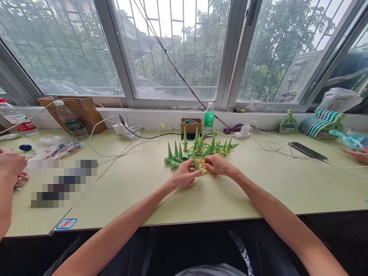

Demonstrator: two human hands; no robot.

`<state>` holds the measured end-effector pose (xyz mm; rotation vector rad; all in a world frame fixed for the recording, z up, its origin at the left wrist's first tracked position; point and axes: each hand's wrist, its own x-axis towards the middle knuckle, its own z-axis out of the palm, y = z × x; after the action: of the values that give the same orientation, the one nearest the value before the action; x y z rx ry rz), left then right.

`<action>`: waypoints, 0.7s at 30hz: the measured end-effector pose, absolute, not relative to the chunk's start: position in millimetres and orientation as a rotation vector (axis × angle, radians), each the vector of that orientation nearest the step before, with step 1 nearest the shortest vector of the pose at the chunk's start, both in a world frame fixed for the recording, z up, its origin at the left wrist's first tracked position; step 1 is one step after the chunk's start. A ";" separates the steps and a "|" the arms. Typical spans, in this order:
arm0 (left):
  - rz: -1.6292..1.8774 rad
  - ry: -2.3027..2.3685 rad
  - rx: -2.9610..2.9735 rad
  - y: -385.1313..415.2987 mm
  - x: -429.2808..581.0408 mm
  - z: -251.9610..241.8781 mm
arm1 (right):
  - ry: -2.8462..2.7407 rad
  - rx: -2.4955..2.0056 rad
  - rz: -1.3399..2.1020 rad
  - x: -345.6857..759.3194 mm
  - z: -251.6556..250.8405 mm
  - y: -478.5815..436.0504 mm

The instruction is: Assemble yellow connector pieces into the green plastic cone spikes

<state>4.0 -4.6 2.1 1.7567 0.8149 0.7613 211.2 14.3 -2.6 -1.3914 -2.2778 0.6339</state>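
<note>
My left hand is closed around a green plastic spike, tapered like a cone and tilted with its point up. Just to the right, my right hand has its fingers pinched together over a pile of small yellow plastic pieces. Whatever sits between those fingertips is too small to make out. Beyond both hands stand several more green spikes, some with yellow pieces fitted near their bases. Several others are grouped to the left, with green tubular parts lying among them.
A green-labelled bottle and a small cardboard box stand behind the pile. White cables cross the table; a phone lies right. Other people's hands show at the left edge and right edge.
</note>
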 end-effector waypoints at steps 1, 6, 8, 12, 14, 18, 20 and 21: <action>0.769 0.813 1.757 -4.4 4.5 1.3 | -2.282 -1.367 0.593 211.1 -1.2 13.4; 0.903 0.828 1.728 1.2 4.6 1.0 | -2.396 -1.216 0.399 211.0 6.0 8.2; 0.957 0.854 1.708 4.3 4.5 0.5 | -2.446 -1.183 0.419 211.1 7.6 7.0; 1.020 0.884 1.663 8.5 5.4 -1.7 | -2.510 -1.132 0.449 211.4 9.1 6.7; 1.031 0.898 1.646 8.9 5.9 -2.2 | -2.522 -1.140 0.462 211.5 8.8 7.1; 1.064 0.915 1.592 8.4 6.3 -1.9 | -2.528 -1.171 0.490 211.3 6.1 8.9; 1.101 0.908 1.570 8.7 6.0 -1.7 | -2.527 -1.168 0.495 211.0 4.5 9.9; 1.118 0.904 1.562 9.1 5.8 -1.7 | -2.522 -1.165 0.500 210.9 3.9 10.3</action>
<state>5.8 9.1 -1.7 1.5622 0.9042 1.1178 210.9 10.3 3.9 -1.1652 -2.5219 0.4996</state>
